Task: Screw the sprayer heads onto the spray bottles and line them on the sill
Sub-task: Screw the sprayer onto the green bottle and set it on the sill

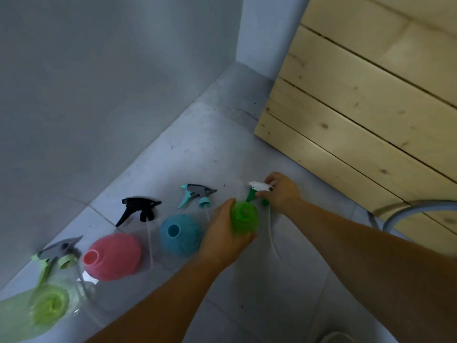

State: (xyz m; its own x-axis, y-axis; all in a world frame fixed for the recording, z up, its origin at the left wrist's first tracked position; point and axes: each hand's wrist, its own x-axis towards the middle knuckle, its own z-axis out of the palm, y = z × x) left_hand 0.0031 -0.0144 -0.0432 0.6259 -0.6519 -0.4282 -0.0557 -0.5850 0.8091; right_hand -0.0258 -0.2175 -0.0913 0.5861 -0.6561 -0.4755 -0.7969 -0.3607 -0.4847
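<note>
Several open spray bottles stand on the tiled floor: a pale green one [48,305] at the lower left, a pink one [116,258], a blue one [178,233] and a bright green one [244,219]. My left hand [222,233] wraps around the bright green bottle. My right hand [282,191] grips a white and dark green sprayer head [257,188] just behind that bottle; its tube [272,233] trails toward me. A black sprayer head [138,210], a grey and teal one [197,194] and a grey and light green one [59,253] lie behind the other bottles.
A grey wall [99,95] rises at the left and back. A pale wooden plank structure [371,107] fills the right side. A grey hose [408,209] curves along its base.
</note>
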